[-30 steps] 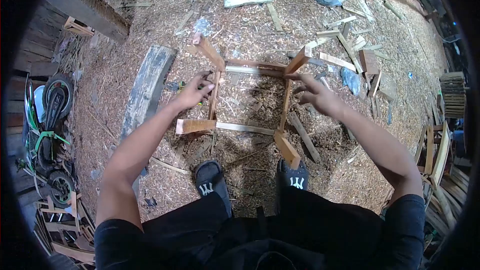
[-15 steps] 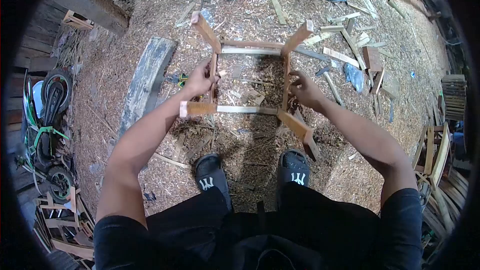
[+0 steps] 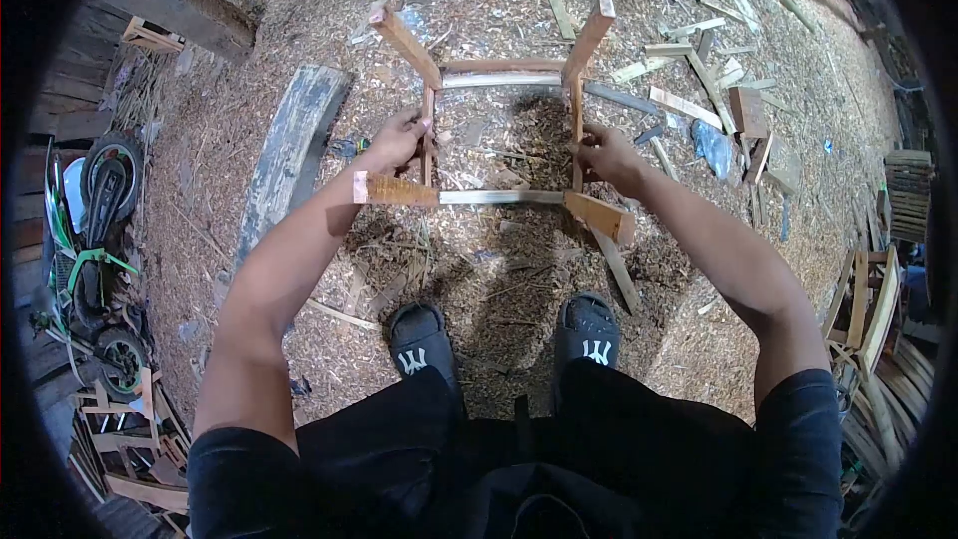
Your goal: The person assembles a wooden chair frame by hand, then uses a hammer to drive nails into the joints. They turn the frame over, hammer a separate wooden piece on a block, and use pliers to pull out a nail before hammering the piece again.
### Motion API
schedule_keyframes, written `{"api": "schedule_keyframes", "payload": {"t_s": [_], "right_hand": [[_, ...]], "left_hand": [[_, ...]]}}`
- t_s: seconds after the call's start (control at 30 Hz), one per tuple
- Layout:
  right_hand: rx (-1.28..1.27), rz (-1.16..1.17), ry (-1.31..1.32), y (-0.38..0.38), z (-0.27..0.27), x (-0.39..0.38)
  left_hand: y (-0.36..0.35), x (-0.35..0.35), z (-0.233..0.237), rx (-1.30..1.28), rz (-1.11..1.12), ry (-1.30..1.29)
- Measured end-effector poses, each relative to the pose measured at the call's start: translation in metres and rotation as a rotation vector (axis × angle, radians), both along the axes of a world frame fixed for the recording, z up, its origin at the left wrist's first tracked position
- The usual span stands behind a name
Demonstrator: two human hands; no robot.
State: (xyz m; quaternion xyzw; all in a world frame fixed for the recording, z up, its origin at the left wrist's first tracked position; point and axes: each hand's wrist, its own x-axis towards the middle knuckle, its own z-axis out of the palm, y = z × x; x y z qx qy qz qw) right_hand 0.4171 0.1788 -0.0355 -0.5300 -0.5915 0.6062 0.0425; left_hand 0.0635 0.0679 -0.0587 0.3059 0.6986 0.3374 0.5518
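Head view, frame: I hold the wooden frame point(image 3: 501, 197) in the middle, seemingly lifted above the sawdust floor point(image 3: 499, 274).
Head view, fingers: my left hand point(image 3: 399, 140) is clenched on its left side and my right hand point(image 3: 606, 155) on its right.
Head view, progress: the four legs point(image 3: 397, 190) and the rails point(image 3: 504, 66) look joined, and I see no top on it yet.

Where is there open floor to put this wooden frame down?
Barest sawdust lies between the grey plank and the dark beam, and right of the right sandal. Crowded: the offcuts beyond the right hand, and the scraps under the wooden frame, gripped by it and the left hand.
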Motion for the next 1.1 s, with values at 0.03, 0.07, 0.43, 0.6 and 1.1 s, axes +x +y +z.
{"api": "schedule_keyframes", "payload": {"t_s": [0.03,0.07,0.43,0.6,1.1], "right_hand": [[-0.031,-0.112,0.036,-0.001,0.006,-0.003],[-0.032,-0.112,0.034,0.002,0.011,-0.004],[-0.046,-0.052,-0.023,0.024,-0.002,-0.005],[-0.029,-0.074,-0.055,0.024,-0.001,-0.008],[0.472,0.398,-0.194,0.0,0.019,0.041]], "left_hand": [[0.002,0.001,-0.002,-0.037,0.074,-0.125],[0.005,0.0,-0.003,-0.038,0.075,-0.127],[0.024,-0.001,-0.006,-0.122,0.065,-0.132],[0.021,0.0,-0.003,-0.133,0.055,-0.109],[0.013,-0.009,-0.006,-0.091,-0.027,-0.195]]}}
